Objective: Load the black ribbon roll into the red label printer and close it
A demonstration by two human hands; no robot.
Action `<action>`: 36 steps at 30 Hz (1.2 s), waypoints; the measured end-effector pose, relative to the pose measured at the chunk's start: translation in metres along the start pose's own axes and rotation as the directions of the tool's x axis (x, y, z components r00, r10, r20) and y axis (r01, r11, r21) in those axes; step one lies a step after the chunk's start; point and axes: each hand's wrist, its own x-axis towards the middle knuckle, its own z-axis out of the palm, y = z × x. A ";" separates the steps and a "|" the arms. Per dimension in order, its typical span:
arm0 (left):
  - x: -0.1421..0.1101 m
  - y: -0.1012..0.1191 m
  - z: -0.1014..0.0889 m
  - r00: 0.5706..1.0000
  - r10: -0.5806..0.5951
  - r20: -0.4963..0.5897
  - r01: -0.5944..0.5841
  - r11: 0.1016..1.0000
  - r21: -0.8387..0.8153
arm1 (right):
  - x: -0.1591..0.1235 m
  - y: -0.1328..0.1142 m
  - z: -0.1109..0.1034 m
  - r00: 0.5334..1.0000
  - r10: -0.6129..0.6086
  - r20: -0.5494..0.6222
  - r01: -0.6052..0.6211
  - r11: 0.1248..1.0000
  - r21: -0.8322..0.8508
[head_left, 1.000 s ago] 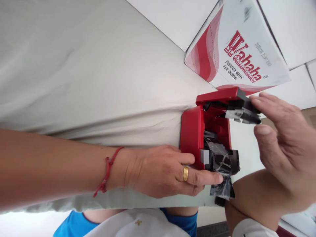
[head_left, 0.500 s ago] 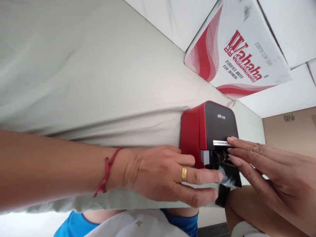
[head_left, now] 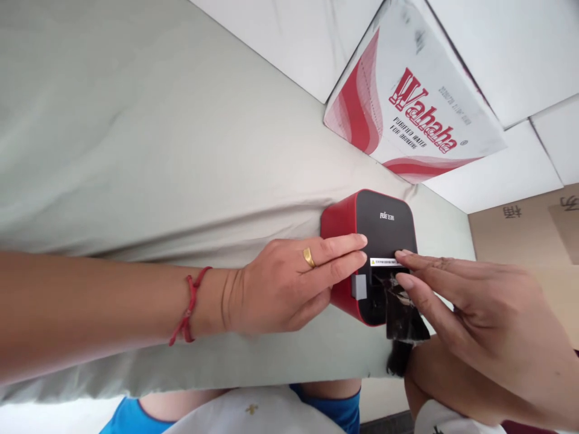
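A small red and black receipt printer [head_left: 386, 226] sits on the cloth, with a white warning label on its dark face and a grey tab at its lower left corner. Out of its slot hangs a glossy black strip [head_left: 402, 316], crumpled like film or plastic. My left hand [head_left: 298, 280], wearing a gold ring, lays its straight fingers against the printer's left edge, above the grey tab. My right hand [head_left: 488, 307] reaches in from the right, its stretched fingertips at the right end of the label and beside the strip's top. Part of the slot is hidden by those fingers.
A pale green cloth [head_left: 158, 150] covers the surface. Along the far side stand a white and red water carton [head_left: 434, 102] and plain white boxes [head_left: 493, 54]. A brown cardboard box [head_left: 506, 235] is at the right. A person's knee [head_left: 434, 367] shows below.
My left hand has moved from the black strip up and back to the printer's left edge. My right hand stays by the label. The view has shifted slightly.
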 end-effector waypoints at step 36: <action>-0.007 -0.002 -0.006 0.987 0.094 0.128 -0.070 0.982 -0.175 | 0.036 0.040 0.047 0.987 0.077 0.142 -0.084 0.996 0.042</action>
